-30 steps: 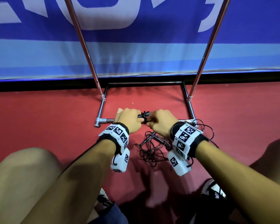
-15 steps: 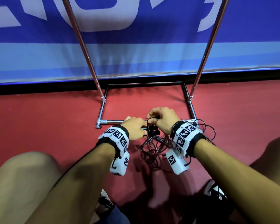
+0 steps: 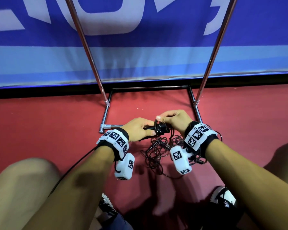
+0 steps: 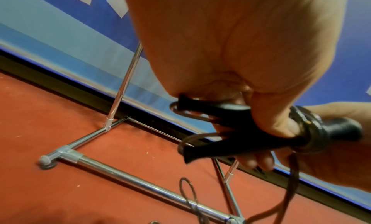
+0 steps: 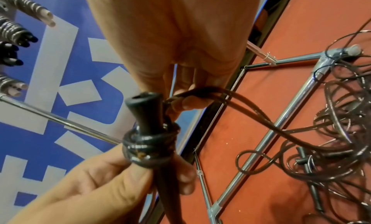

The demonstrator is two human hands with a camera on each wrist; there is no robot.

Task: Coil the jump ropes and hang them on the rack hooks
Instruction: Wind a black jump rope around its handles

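the left hand (image 3: 138,129) grips the paired black handles (image 5: 149,116) so they stay together — right hand (image 3: 173,119) fingers pinch the cord (image 5: 202,91) taut for wrapping; remaining ropes (image 3: 158,151) lie tangled on the floor by the rack base's (image 4: 124,173) front bar.

black jump rope (image 3: 158,128), red floor (image 3: 40,130), blue-and-white banner (image 3: 140,47).

Tangled ropes (image 3: 158,151) lie on the floor (image 3: 48,130) before the rack base (image 3: 150,88)

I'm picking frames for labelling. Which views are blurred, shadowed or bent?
Head view: sharp, rack poles splay outward, heavy shadow near the shoes. Left wrist view: left hand soft, rope handles clearer. Right wrist view: crisp wound cord, floor tangle motion-smeared.
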